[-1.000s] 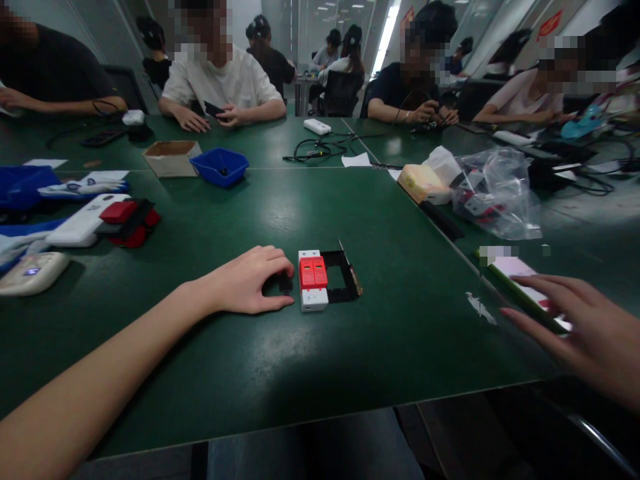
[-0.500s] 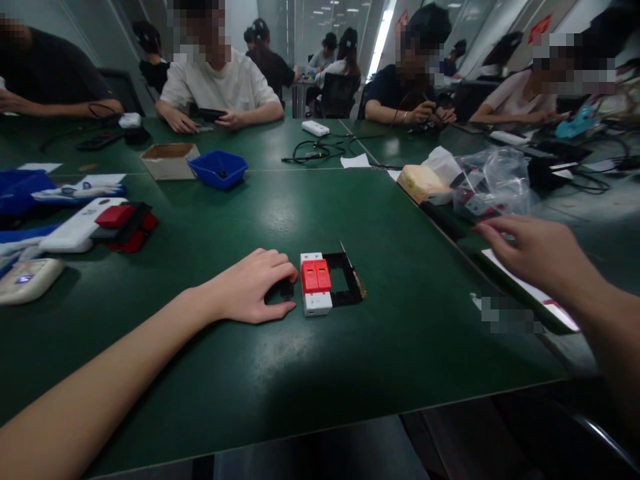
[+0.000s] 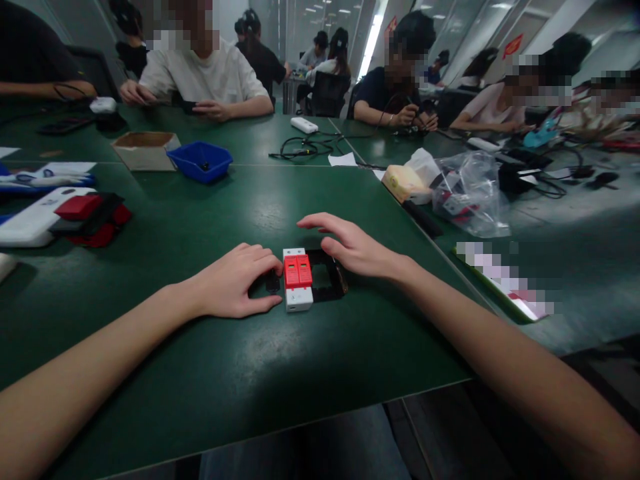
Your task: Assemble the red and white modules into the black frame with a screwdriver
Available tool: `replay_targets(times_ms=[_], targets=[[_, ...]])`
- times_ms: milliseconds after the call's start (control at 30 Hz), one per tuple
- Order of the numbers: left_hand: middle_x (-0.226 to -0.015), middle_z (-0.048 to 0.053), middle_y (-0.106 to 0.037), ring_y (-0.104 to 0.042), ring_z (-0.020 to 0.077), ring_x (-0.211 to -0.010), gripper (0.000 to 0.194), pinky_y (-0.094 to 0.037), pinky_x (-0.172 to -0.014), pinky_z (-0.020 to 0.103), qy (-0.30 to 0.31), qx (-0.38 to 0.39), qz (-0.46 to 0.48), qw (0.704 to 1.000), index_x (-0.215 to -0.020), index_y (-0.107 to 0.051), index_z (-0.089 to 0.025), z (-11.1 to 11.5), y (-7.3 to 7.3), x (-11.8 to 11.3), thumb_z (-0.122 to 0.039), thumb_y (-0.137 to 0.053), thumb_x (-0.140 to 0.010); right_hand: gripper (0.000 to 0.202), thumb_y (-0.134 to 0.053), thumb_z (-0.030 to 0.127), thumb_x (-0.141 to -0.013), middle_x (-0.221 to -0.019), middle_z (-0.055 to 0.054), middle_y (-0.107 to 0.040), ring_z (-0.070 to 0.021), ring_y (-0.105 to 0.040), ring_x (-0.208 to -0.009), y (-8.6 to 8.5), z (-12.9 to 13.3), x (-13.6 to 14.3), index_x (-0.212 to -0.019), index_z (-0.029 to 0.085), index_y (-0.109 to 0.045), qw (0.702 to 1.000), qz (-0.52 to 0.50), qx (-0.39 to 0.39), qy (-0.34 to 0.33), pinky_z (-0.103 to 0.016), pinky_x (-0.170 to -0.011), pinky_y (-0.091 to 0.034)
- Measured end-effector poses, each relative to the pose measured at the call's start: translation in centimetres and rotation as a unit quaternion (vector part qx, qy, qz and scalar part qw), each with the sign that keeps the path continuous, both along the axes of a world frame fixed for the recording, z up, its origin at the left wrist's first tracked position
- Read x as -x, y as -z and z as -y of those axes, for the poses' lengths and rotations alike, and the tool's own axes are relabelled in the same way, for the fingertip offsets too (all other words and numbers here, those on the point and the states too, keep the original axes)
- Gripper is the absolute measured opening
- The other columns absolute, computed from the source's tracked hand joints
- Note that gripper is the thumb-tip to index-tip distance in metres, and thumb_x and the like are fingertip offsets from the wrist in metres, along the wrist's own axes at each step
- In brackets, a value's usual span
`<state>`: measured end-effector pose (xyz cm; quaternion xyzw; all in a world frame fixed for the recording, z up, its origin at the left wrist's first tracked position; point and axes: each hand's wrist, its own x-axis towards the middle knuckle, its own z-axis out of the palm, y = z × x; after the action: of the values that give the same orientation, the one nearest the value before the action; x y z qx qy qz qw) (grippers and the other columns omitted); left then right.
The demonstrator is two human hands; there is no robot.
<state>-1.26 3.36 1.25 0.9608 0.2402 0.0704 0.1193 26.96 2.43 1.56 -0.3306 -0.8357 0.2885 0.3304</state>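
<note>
Near the table's (image 3: 210,373) front edge, my left hand (image 3: 230,283) pinches a small black part (image 3: 273,283) against the red-and-white module (image 3: 298,280), my right hand (image 3: 350,250) spreads open over the black frame (image 3: 327,283), assembly seemingly unfinished; blue tray (image 3: 200,162) beyond.
</note>
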Motion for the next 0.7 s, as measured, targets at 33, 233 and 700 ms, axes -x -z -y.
replay_targets(times_ms=[33, 233, 700], targets=[[-0.101, 0.008, -0.067, -0.061, 0.0259, -0.091, 0.039, -0.042, -0.084, 0.039, -0.002, -0.004, -0.001, 1.0, -0.111, -0.063, -0.018, 0.0, 0.0, 0.0, -0.052, -0.063, -0.091, 0.074, -0.04, 0.081, -0.096, -0.136, -0.014, -0.066, -0.029, -0.059, -0.13, 0.4, -0.8, 0.9, -0.128, 0.019, -0.065, 1.0, -0.014, 0.01, -0.002, -0.049, -0.114, -0.043], [-0.1, 0.007, -0.067, -0.061, 0.0256, -0.091, 0.039, -0.042, -0.084, 0.039, -0.008, -0.001, -0.007, 1.0, -0.11, -0.063, -0.019, 0.1, 0.0, 0.0, -0.054, -0.062, -0.092, 0.056, -0.037, 0.064, -0.106, -0.117, -0.009, -0.074, -0.0227, -0.068, -0.111, 2.7, -1.1, 1.4, -0.113, 0.019, -0.071, 0.998, -0.031, 0.061, 0.015, -0.041, -0.102, -0.051], [-0.125, 0.017, -0.065, -0.064, 0.0348, -0.105, 0.09, -0.051, -0.089, 0.049, -0.077, 0.032, 0.042, 0.996, -0.132, -0.053, -0.018, -0.1, 0.5, 0.2, -0.079, -0.074, -0.069, 0.032, -0.059, 0.045, -0.1, -0.112, -0.01, -0.074, -0.0246, -0.067, -0.104, -1.0, 0.4, -1.1, -0.112, 0.019, -0.073, 0.991, 0.131, 0.025, 0.003, -0.039, -0.095, -0.049]])
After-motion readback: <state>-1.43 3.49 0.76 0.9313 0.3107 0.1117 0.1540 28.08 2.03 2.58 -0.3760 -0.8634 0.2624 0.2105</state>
